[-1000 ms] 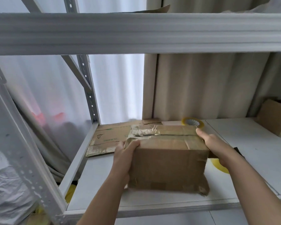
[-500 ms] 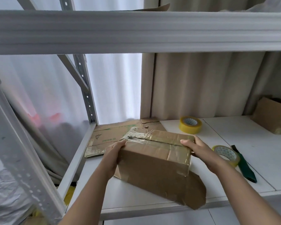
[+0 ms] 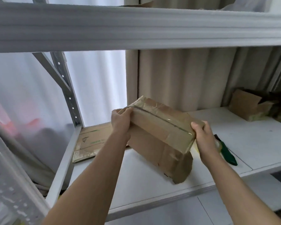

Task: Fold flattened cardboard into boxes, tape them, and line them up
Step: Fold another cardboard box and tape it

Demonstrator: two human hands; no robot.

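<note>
A brown cardboard box (image 3: 159,137) with clear tape along its top seam hangs tilted above the white shelf (image 3: 152,184), its near lower corner low by the shelf. My left hand (image 3: 121,121) grips the box's left end, fingers curled over the top edge. My right hand (image 3: 201,135) grips the right end the same way. Flattened cardboard (image 3: 91,142) lies on the shelf's left side, behind my left forearm.
A green-handled cutter (image 3: 227,153) lies on the shelf right of my right hand. An open cardboard box (image 3: 248,104) stands at the back right. The upper shelf beam (image 3: 136,28) runs overhead. A grey upright post (image 3: 66,90) stands at left.
Both hands have lifted the box off the shelf and turned it, raising its left end. The tape rolls seen earlier are now hidden behind the box and my right hand.
</note>
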